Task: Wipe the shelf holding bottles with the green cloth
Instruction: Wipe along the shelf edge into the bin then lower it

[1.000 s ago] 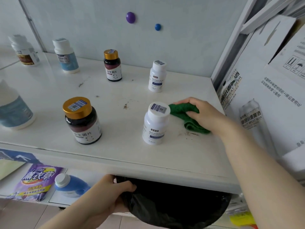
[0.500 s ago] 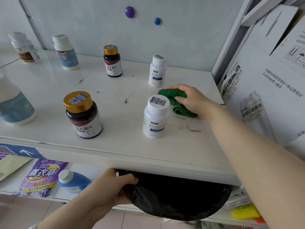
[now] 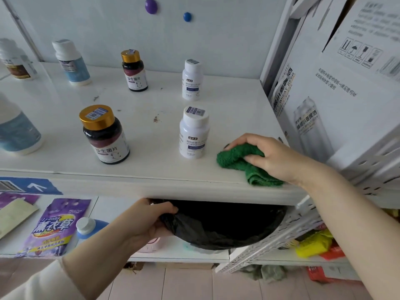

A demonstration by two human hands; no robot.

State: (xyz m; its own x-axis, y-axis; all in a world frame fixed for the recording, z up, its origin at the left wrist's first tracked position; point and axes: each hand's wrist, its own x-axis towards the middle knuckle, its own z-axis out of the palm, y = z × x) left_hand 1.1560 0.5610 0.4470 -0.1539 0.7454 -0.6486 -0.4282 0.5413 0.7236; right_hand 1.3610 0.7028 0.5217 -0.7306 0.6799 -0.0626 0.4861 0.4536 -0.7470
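My right hand (image 3: 275,158) grips the bunched green cloth (image 3: 238,161) and presses it on the white shelf (image 3: 151,167) close to its front edge, right of the near white bottle (image 3: 194,133). A dark bottle with a gold cap (image 3: 105,135) stands at the front left, another dark bottle (image 3: 134,71) and a white bottle (image 3: 191,80) stand further back. Brown crumbs (image 3: 156,119) lie mid-shelf. Below the shelf edge my left hand (image 3: 147,221) holds the rim of a black bin bag (image 3: 218,228), kept open under the cloth.
White cardboard boxes (image 3: 337,94) crowd the shelf's right end. Blue-labelled bottles (image 3: 73,63) (image 3: 15,131) and a brown-labelled one (image 3: 16,61) stand at the left. A purple lavender pouch (image 3: 54,226) and a blue bottle (image 3: 88,228) lie on the lower shelf.
My right hand has dragged the cloth from behind the near white bottle towards the front edge of the shelf. The dark specks by the edge are gone. The left hand still holds the bag.
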